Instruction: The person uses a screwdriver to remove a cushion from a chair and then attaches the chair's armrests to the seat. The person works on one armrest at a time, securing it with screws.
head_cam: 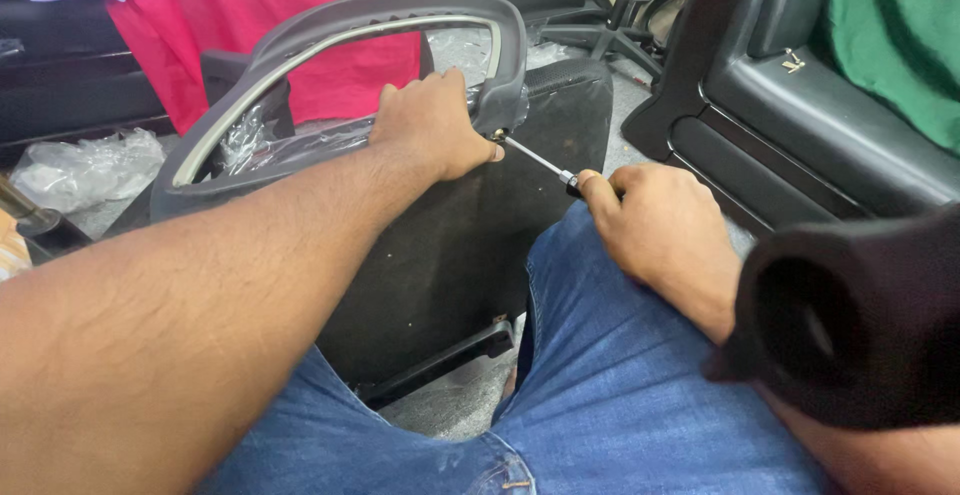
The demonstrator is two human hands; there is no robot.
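My left hand (432, 123) grips the lower edge of a grey plastic chair armrest frame (330, 30), which lies across a black chair seat underside (470, 235) propped between my knees. My right hand (655, 223) is shut on the handle of a screwdriver (535, 158). Its metal shaft runs up and left to a screw at the armrest's lower right corner, right beside my left thumb. Clear plastic wrap (245, 140) clings to the inside of the armrest frame.
A black leather chair part (790, 105) lies at the right, with green cloth (900, 45) behind it. A blurred black object (850, 320) sits close at the lower right. Red cloth (260, 25), a crumpled plastic bag (85, 170) and a chair base (590, 15) lie behind.
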